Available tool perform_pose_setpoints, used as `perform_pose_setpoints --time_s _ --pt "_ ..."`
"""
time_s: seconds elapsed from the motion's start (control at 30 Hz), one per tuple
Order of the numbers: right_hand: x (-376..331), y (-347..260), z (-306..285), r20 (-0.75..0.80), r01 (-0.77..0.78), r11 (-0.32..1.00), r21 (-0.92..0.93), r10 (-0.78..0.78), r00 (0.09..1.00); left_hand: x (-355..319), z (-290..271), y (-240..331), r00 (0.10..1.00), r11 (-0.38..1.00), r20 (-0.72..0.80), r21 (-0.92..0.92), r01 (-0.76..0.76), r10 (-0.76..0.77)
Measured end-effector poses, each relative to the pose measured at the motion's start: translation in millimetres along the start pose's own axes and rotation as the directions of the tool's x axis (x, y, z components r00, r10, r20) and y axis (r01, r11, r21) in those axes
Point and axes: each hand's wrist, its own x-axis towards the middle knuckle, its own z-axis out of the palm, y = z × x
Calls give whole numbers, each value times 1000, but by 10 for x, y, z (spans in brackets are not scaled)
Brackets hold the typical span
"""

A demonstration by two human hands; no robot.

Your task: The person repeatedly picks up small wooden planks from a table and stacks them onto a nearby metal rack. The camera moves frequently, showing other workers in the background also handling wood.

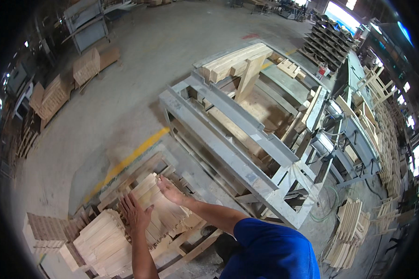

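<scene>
My left hand (136, 213) lies against the near-left edge of a stack of pale wooden slats (156, 204), fingers stretched out and thumb apart. On the far-right end of that same stack rests my right hand (170, 190), its fingers straight and laid along the wood. Neither hand is wrapped round a piece. Left of my left hand, touching distance away, sits a second stack of light wooden slats (102, 244). Both stacks stand on a low wooden pallet (191, 253), partly hidden beneath them.
A grey metal frame machine (228, 135) with wooden beams (237, 60) stands ahead right. Curved wooden parts (347, 232) are piled at right. Darker wood stacks (51, 230) lie at left. A yellow floor line (135, 156) runs beyond the pallet; more stacked wood (86, 65) stands far left.
</scene>
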Motion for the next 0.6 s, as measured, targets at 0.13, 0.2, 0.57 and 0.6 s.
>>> perform_pose_setpoints --time_s 0.13,0.2,0.57,0.6 --pt "-345 -457 -52 32 -184 983 -21 184 982 -328 -62 9 995 1000 -97 5 21 -21" --pt "-496 -483 -11 -37 -211 977 -34 210 977 -708 -100 -14 985 994 -162 -101 47 -63" --pt "-3117 163 826 464 287 911 -297 -125 877 -5347 -156 63 463 566 -335 -587 579 -820" --pt "-3525 166 1029 530 117 967 -226 21 847 -5812 -153 87 381 484 -301 -600 637 -874"
